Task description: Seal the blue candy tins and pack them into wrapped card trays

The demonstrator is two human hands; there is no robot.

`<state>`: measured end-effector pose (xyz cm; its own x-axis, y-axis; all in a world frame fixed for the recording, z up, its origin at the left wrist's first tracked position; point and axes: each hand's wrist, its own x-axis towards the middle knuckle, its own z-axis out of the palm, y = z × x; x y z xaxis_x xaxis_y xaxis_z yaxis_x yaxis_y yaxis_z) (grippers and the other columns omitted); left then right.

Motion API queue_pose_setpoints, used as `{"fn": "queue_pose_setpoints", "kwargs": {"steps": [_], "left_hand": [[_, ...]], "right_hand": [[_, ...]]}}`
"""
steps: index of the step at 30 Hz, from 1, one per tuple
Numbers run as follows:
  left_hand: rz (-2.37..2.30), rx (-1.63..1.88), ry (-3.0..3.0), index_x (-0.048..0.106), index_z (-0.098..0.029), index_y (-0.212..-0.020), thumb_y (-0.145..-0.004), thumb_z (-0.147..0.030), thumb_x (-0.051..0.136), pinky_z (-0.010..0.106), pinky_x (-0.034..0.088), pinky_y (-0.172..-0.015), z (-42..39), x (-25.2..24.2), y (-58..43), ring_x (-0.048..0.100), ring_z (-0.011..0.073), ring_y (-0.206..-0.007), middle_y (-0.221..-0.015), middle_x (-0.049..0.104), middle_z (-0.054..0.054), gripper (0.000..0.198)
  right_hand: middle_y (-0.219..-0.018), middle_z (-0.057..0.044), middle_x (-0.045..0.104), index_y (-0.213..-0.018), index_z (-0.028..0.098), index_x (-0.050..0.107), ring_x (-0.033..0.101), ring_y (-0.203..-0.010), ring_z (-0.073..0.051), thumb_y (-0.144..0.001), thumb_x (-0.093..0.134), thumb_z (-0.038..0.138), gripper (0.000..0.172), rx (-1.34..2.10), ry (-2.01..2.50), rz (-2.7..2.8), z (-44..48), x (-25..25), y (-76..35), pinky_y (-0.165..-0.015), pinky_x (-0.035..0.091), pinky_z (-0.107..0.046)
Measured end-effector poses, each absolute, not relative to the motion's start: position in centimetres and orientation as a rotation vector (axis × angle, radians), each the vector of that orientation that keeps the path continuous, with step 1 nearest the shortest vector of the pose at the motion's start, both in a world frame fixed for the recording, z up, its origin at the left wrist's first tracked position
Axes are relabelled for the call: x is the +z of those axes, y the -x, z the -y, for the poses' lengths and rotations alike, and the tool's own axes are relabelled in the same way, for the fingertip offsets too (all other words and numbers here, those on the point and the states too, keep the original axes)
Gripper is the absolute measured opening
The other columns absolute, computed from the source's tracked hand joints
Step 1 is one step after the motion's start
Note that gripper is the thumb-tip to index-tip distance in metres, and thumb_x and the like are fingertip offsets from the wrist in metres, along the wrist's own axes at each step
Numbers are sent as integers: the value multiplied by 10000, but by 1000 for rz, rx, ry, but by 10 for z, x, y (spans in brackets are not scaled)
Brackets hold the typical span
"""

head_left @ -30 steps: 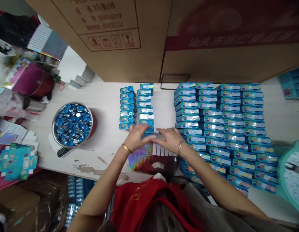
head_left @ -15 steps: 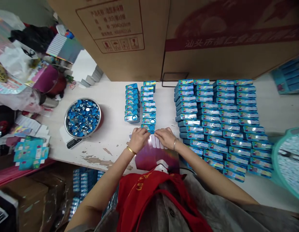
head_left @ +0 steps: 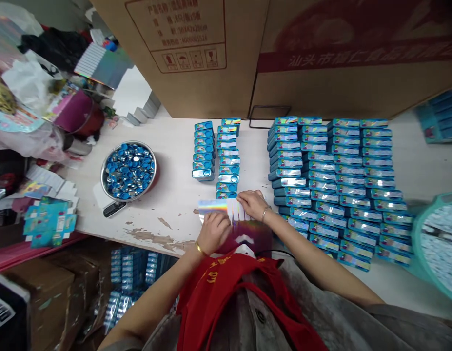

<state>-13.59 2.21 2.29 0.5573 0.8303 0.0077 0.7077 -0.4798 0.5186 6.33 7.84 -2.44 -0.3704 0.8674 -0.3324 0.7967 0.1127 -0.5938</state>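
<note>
A shiny rainbow sticker sheet with white strips showing lies on the table close to my body. My left hand is curled over its left part, with the fingers bent against the sheet. Just right of it, my right hand pinches with its fingertips at the sheet's far edge; what lies between them is too small to make out. Beyond the fingertips runs a row of small blue boxes, the nearest one partly covered by the sheet. A second short row of blue boxes stands to its left.
On the left, a metal bowl holds blue-and-silver caps. Several columns of blue boxes fill the right. A large cardboard carton stands behind, a green tub at far right, and flattened blue cartons at left.
My left hand has drawn back from the nearest box toward my body, onto the sheet. The sheet's far left corner now shows bright. My right hand stays about where it was, still pinched.
</note>
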Motion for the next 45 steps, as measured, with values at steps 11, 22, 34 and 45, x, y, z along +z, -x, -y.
{"fn": "queue_pose_setpoints", "kwargs": {"steps": [11, 22, 34, 45], "left_hand": [[-1544, 1176, -864, 507, -197, -749, -706, -351, 690, 232, 445, -653, -97, 32, 96, 539, 104, -664, -704, 544, -29, 243], [-1820, 943, -1249, 567, -189, -690, -750, -248, 628, 300, 446, -789, -157, -18, 84, 548, 157, -820, -792, 577, 7, 103], [-2148, 481, -1663, 599, -215, -812, -801, -280, 581, 471, 361, -881, -173, -34, 72, 487, 301, -1065, -1069, 544, 91, 68], [-2273, 423, -1511, 438, -206, -1170, -686, -300, 705, 506, 360, -915, -182, -29, 70, 441, 360, -1158, -1208, 483, 139, 561]], "right_hand": [[-888, -53, 638, -910, 201, 623, 567, -895, -204, -878, 424, 575, 425, 1108, 1485, 1403, -74, 3, -57, -845, 428, -340], [-628, 16, 559, -658, 216, 552, 518, -653, -155, -836, 468, 457, 311, 1040, 1742, 1297, -135, -33, -65, -720, 410, -290], [-773, -26, 673, -784, 210, 651, 590, -790, -188, -869, 442, 383, 285, 944, 1972, 1553, -155, -63, -68, -823, 350, -336], [-964, -71, 662, -1261, 227, 577, 544, -957, -236, -931, 346, 255, 404, 912, 2027, 1676, -135, -60, -51, -815, 324, -356]]}}
